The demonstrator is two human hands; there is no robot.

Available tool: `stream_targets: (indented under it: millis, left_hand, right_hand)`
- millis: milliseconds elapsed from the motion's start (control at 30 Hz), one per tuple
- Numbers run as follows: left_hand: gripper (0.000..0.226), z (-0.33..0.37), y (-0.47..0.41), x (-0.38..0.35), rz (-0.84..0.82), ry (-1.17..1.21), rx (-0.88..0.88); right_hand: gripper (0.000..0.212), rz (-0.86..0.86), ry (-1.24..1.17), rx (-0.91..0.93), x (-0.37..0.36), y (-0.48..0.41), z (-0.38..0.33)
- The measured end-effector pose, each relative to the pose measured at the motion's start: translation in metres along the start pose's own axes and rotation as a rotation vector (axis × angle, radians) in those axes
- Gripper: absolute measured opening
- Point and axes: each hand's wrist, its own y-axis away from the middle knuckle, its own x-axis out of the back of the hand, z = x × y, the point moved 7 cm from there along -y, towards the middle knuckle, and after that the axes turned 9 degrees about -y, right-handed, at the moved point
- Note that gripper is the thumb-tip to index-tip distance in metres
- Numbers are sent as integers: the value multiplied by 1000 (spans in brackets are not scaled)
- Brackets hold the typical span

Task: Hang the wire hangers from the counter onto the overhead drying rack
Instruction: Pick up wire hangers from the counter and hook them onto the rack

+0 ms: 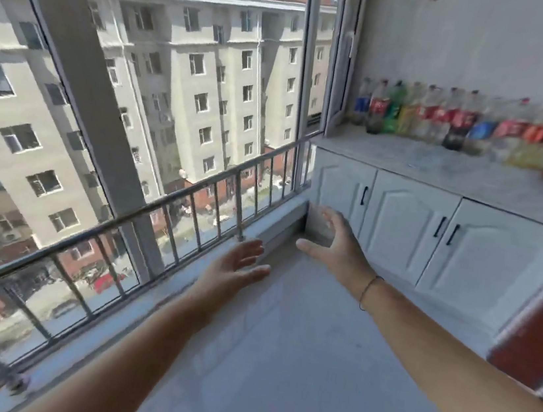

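Left hand (234,266): reaching out over the floor, fingers spread, holding nothing.
Right hand (334,240): stretched forward, fingers loose and empty.
Table (440,169): up at two o'clock from the hands, well apart.
Bottles (454,121): lined along the table's back wall.
Hangers: can't make any out; the table is blurred.

Bottles (454,121) line the counter (440,169) against the wall, right of the railing (167,202).
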Motion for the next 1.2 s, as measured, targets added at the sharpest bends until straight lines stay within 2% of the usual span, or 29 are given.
stream_targets:
  millis: [133,367,900,1200]
  left_hand:
    - [57,14,-56,-56,-95,4,-16]
    - [47,19,-167,-138,-245,-3,-28]
    - [41,68,-458,-293,-496,12,-95]
    - [38,90,-596,-401,-547,19,-101]
  right_hand:
    - [73,112,-8,-42,68,-14,32]
    - [52,266,-34,-164,166,-49,93]
    - [37,606,24,-296,375,-191,204]
    - [33,679,-28,-315,488,-278,276]
